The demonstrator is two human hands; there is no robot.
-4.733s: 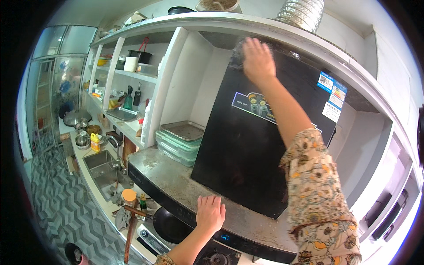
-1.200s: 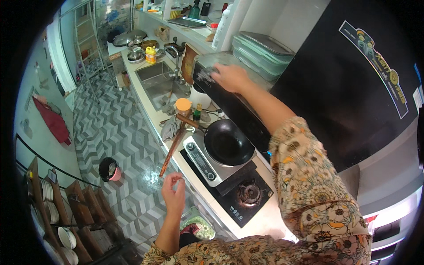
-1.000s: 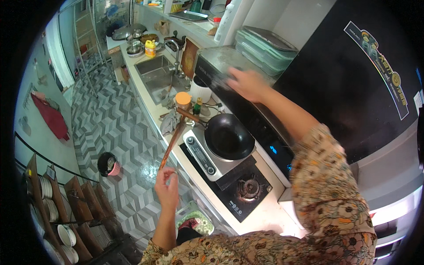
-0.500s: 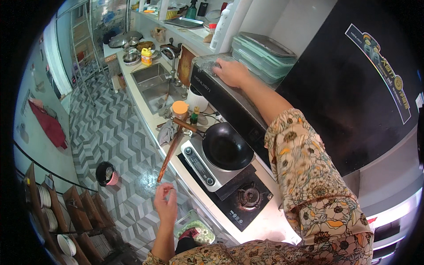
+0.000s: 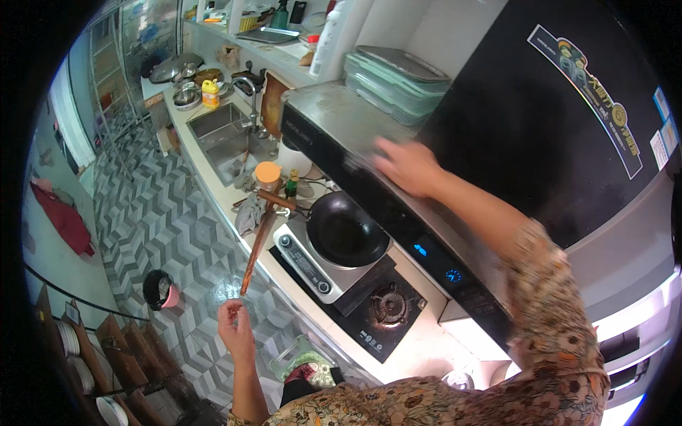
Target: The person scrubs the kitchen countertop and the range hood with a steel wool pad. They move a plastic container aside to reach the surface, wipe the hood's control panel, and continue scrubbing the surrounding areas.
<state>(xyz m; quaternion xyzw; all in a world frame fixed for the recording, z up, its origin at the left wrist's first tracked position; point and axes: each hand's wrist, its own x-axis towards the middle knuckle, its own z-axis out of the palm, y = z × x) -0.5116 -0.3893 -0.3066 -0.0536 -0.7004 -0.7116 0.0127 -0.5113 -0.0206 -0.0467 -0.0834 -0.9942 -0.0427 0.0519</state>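
Note:
My right hand [image 5: 410, 167] is pressed palm-down on the metal top of the range hood [image 5: 334, 117], near its front edge. Motion smears its fingers, and a pale grey blur under the fingertips is too unclear to name. Low at the left, my left hand [image 5: 236, 328] hangs in front of the counter, fingers loosely curled and nothing visible in them. Just above it is the tip of a long brown wooden stick [image 5: 254, 259], apart from the hand. Blue lights [image 5: 453, 275] glow on the hood's black front.
Below the hood, a black wok [image 5: 348, 228] rests on a silver induction cooker [image 5: 305, 266] beside a gas burner [image 5: 390, 307]. Farther off are an orange-lidded jar [image 5: 268, 172] and a sink [image 5: 222, 135]. Green-lidded containers [image 5: 398, 85] stand behind my right hand; a bucket [image 5: 160, 290] is on the floor.
My right hand has slid along the hood top from its far end toward me. The view has shifted, and the hood's blue lights now show. My left hand hangs much as before.

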